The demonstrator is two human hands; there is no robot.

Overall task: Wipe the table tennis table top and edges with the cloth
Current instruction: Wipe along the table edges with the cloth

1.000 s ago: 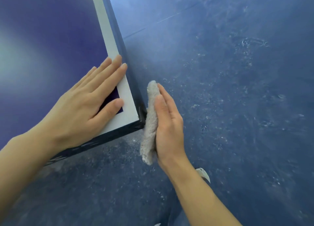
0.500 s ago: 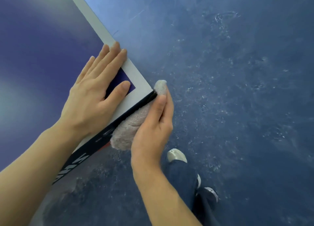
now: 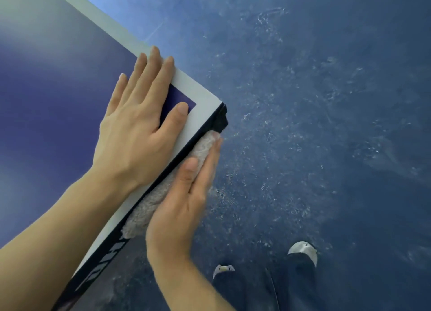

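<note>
Cloth (image 3: pixel 144 213) half hidden under right hand (image 3: pixel 183 205); edge lettering (image 3: pixel 102 263) partly covered, unreadable.

At centre frame the left hand (image 3: pixel 137 128) lies flat on the blue desk (image 3: pixel 58 89), fingers (image 3: pixel 151 77) together over its white border near the corner. Just below, the right hand (image 3: pixel 184 198) presses a grey fluffy cloth (image 3: pixel 147 210) against the desk's dark side edge, fingers straight. Scuffed blue floor (image 3: pixel 326 124) fills the right side, with two shoes (image 3: pixel 303 250) at lower right.

Soft glare hazes the table top (image 3: pixel 35 61); floor (image 3: pixel 338 128) edges seem motion-blurred.
</note>
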